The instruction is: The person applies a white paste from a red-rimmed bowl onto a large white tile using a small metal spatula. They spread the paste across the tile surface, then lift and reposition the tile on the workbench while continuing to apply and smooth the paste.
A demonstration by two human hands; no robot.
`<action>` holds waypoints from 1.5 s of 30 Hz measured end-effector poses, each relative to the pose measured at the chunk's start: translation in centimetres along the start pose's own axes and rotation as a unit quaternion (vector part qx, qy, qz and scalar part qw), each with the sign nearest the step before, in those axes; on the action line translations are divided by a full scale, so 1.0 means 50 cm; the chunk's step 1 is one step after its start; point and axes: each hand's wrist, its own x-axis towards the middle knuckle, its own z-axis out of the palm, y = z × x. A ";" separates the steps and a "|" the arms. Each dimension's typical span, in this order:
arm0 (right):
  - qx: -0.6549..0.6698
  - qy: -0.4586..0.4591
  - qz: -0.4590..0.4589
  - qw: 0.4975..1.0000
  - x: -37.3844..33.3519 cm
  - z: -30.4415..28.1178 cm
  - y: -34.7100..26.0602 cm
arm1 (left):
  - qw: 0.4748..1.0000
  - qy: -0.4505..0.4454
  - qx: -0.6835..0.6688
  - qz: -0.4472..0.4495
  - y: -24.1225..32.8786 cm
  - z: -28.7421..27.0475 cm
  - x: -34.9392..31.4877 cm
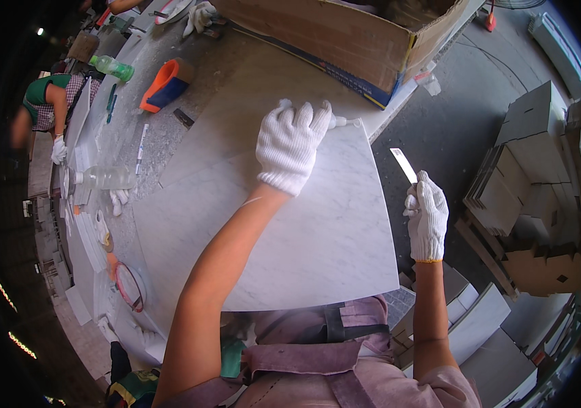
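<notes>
A pale grey-veined marble slab (304, 231) lies flat before me. Over its far right part, my left hand (289, 146), in a white knit glove, is closed around a small squeeze bottle. Only the bottle's whitish nozzle (338, 122) shows, pointing at the slab's far right corner, where a small wet-looking spot is visible. Off the slab's right edge, my right hand (428, 214), gloved alike, grips a thin flat scraper blade (404, 165) that points up and away. Its lower end is hidden in the fingers.
A cardboard box (331, 41) stands beyond the slab. Leftward are an orange-and-blue object (167, 85), a marker pen (142, 148), a green bottle (111, 68) and a clear bottle (105, 178). White boxes (532, 146) are stacked at right. A co-worker (56, 105) leans in at far left.
</notes>
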 end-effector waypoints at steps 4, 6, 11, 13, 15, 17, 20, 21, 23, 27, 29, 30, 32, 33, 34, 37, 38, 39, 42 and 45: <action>0.035 -0.041 -0.006 0.999 0.002 -0.015 0.005 | 0.997 -0.015 -0.051 -0.050 0.001 -0.001 -0.011; 0.042 -0.004 -0.012 0.999 0.003 -0.020 0.016 | 0.988 -0.008 -0.097 -0.120 -0.003 -0.002 -0.022; -0.222 -0.034 -0.150 0.963 0.016 -0.033 0.035 | 0.933 0.029 -0.204 -0.294 -0.073 0.013 -0.045; -0.213 -0.056 -0.147 0.964 0.019 -0.037 0.040 | 0.917 0.036 -0.208 -0.339 -0.115 0.026 -0.050; -0.291 -0.078 -0.175 0.937 0.018 -0.041 0.042 | 0.897 0.068 -0.228 -0.373 -0.160 0.033 -0.056; -0.366 -0.086 -0.211 0.902 0.014 -0.042 0.040 | 0.883 0.058 -0.232 -0.405 -0.214 0.025 -0.071; -0.323 -0.088 -0.186 0.924 -0.001 -0.031 0.032 | 0.836 -0.018 -0.214 -0.505 -0.245 0.006 -0.106; -0.242 -0.093 -0.138 0.956 -0.008 -0.024 0.025 | 0.842 -0.025 -0.190 -0.504 -0.248 0.001 -0.115; 0.052 -0.121 0.017 0.991 -0.026 -0.005 0.009 | 0.872 0.019 -0.127 -0.472 -0.251 -0.002 -0.128; -0.004 -0.158 -0.091 0.983 -0.064 0.050 -0.022 | 0.863 -0.013 -0.169 -0.476 -0.254 0.000 -0.139; -0.041 -0.127 -0.109 0.985 -0.081 0.074 -0.034 | 0.866 -0.028 -0.162 -0.472 -0.257 0.000 -0.140; -0.042 -0.122 -0.126 0.984 -0.089 0.083 -0.038 | 0.868 -0.027 -0.157 -0.470 -0.258 -0.001 -0.141; -0.077 -0.118 -0.159 0.977 -0.100 0.098 -0.040 | 0.870 -0.015 -0.155 -0.468 -0.258 -0.007 -0.142; -0.091 -0.124 -0.177 0.972 -0.104 0.103 -0.038 | 0.866 -0.022 -0.163 -0.471 -0.256 -0.011 -0.143; -0.105 -0.130 -0.194 0.967 -0.108 0.108 -0.034 | 0.871 -0.004 -0.158 -0.465 -0.254 -0.015 -0.145; -0.127 -0.134 -0.222 0.958 -0.121 0.116 -0.019 | 0.873 0.012 -0.148 -0.465 -0.246 -0.030 -0.156; -0.143 -0.123 -0.220 0.957 -0.125 0.118 -0.013 | 0.878 0.029 -0.143 -0.455 -0.244 -0.034 -0.163; -0.149 -0.120 -0.222 0.956 -0.130 0.121 -0.007 | 0.884 0.045 -0.138 -0.445 -0.241 -0.037 -0.170; -0.179 -0.105 -0.237 0.949 -0.139 0.129 0.002 | 0.899 0.098 -0.115 -0.411 -0.228 -0.045 -0.201; -0.209 -0.101 -0.248 0.941 -0.140 0.135 0.005 | 0.898 0.096 -0.126 -0.411 -0.210 -0.046 -0.229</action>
